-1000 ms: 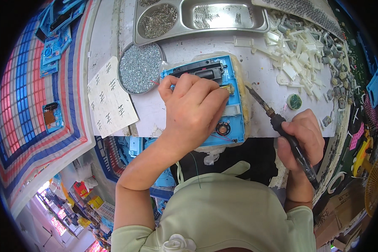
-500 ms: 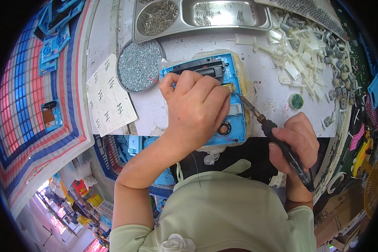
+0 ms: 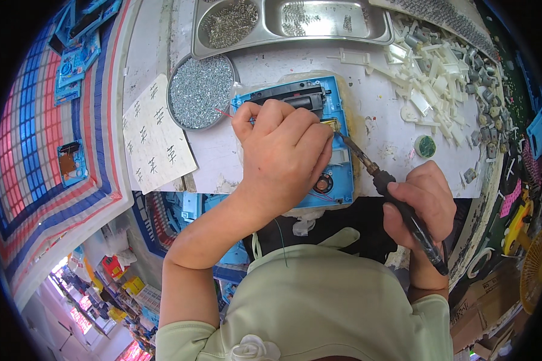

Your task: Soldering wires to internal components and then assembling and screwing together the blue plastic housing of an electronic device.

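A blue plastic housing [image 3: 344, 174] lies on a padded, film-covered rest on the bench, with a black part [image 3: 310, 101] and a small round speaker [image 3: 323, 183] inside. My left hand [image 3: 280, 144] is over its middle, fingers curled down and closed; what they pinch is hidden beneath them. A thin red wire [image 3: 223, 113] sticks out past the outer fingers. My right hand [image 3: 424, 204] grips a soldering iron [image 3: 411, 219] by its black handle. Its tip reaches the housing's right side, close to a small brass-coloured part [image 3: 331, 124] next to my left fingers.
A round dish of small screws [image 3: 200, 93] and a steel tray of springs [image 3: 325, 37] stand behind. White plastic pieces [image 3: 424, 90] and grey motor-like parts [image 3: 492, 129] pile up at right, near a round green-filled tin [image 3: 425, 146]. A paper sheet [image 3: 156, 141] lies left.
Both hands and the soldering iron keep nearly the same place, with the tip still at the housing's right side. The whole view has shifted very slightly.
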A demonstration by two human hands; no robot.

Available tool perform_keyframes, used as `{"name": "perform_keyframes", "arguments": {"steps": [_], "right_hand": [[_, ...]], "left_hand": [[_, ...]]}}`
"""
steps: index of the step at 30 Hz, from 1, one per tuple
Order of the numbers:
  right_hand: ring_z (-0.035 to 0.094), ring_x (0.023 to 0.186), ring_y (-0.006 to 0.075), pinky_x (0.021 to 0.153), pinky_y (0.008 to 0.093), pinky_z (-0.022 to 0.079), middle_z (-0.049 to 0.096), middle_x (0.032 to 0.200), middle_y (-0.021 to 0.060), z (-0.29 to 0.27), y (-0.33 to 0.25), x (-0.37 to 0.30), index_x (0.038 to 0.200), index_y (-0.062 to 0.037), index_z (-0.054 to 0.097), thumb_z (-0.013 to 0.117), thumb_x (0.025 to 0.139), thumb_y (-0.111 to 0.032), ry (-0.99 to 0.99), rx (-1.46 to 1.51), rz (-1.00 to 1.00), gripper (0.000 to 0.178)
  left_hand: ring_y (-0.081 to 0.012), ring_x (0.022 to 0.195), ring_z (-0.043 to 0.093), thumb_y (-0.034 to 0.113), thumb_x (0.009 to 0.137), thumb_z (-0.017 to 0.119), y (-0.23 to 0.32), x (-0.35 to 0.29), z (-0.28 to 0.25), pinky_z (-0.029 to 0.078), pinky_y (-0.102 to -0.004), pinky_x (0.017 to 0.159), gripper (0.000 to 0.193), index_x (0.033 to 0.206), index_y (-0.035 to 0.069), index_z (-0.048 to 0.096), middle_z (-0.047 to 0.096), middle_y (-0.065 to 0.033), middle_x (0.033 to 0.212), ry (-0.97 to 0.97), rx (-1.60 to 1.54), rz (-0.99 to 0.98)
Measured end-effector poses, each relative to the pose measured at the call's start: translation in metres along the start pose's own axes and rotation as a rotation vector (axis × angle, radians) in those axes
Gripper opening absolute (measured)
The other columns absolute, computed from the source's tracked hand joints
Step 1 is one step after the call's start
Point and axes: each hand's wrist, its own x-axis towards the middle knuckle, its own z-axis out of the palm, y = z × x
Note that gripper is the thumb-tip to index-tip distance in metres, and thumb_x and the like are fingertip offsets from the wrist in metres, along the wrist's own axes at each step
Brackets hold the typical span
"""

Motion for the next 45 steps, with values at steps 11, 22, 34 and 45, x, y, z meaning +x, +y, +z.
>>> {"name": "perform_keyframes", "arguments": {"steps": [11, 22, 34, 45], "right_hand": [[0.054, 0.064, 0.0244, 0.056, 0.032, 0.045, 0.06, 0.076, 0.0036, 0.001, 0.005, -0.013, 0.101, -0.0071, 0.072, 0.081, 0.063, 0.002, -0.027, -0.064, -0.086, 0.04], [0.054, 0.065, 0.0255, 0.058, 0.0332, 0.045, 0.061, 0.075, 0.0052, -0.01, 0.0, -0.015, 0.103, -0.0062, 0.072, 0.08, 0.066, 0.0, 0.06, -0.041, -0.031, 0.038], [0.054, 0.065, 0.0256, 0.058, 0.0333, 0.044, 0.061, 0.073, 0.0063, -0.013, 0.002, -0.013, 0.102, -0.0039, 0.072, 0.08, 0.068, -0.001, 0.077, -0.057, -0.045, 0.035], [0.054, 0.064, 0.0255, 0.058, 0.0333, 0.044, 0.062, 0.073, 0.007, -0.012, 0.002, -0.012, 0.104, -0.0035, 0.072, 0.08, 0.072, -0.003, 0.065, -0.063, -0.067, 0.033]], "left_hand": [[-0.0186, 0.086, 0.057, 0.011, 0.07, 0.082, 0.0, -0.001, 0.0, 0.03, -0.0408, 0.087, 0.022, 0.085, 0.018, 0.069, 0.061, 0.0052, 0.083, -0.009, 0.016, 0.003], [-0.0188, 0.086, 0.057, 0.011, 0.069, 0.082, 0.002, 0.0, 0.0, 0.03, -0.0411, 0.089, 0.021, 0.085, 0.017, 0.07, 0.062, 0.0042, 0.084, 0.001, 0.028, 0.005], [-0.0182, 0.087, 0.058, 0.01, 0.069, 0.082, 0.002, -0.001, 0.0, 0.03, -0.0414, 0.088, 0.022, 0.086, 0.018, 0.07, 0.062, 0.0044, 0.085, 0.006, 0.032, 0.012], [-0.0182, 0.087, 0.058, 0.01, 0.069, 0.083, 0.003, -0.004, 0.001, 0.03, -0.0415, 0.088, 0.022, 0.087, 0.018, 0.072, 0.063, 0.0044, 0.089, 0.024, 0.024, 0.004]]}}
